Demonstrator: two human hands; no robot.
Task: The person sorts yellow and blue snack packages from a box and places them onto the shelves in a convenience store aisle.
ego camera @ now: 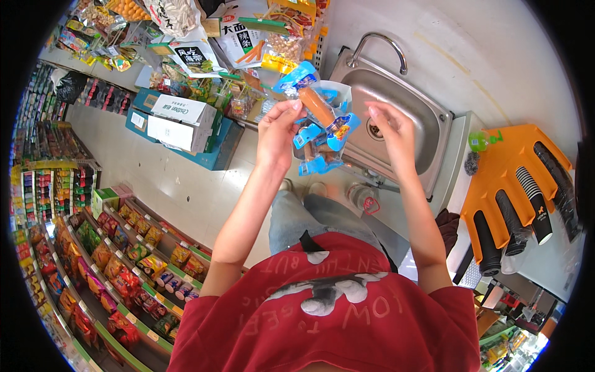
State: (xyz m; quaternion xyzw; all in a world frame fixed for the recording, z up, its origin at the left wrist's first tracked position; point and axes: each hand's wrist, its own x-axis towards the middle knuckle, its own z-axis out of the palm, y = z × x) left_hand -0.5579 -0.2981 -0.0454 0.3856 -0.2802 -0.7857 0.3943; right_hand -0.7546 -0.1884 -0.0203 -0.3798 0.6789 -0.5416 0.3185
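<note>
Between the thumb and fingers of my left hand [280, 128] is a brown sausage in a clear and blue wrapper [318, 108], tilted from upper left to lower right. Just below and behind it is a white box [343, 91] of similar blue-wrapped pieces [316, 151]; what supports this box is hidden. To the right, my right hand [393, 128] is empty, its thumb and fingers apart. It hovers over a stainless steel sink [425, 135], a short gap from the wrapper.
A curved chrome faucet [382, 39] rises behind the sink. Snack bags [195, 58] hang at upper left above stacked cartons [181, 123]. An orange cup holder [506, 162] and a green pump bottle [481, 139] stand at right. Snack shelves [121, 260] curve along the lower left.
</note>
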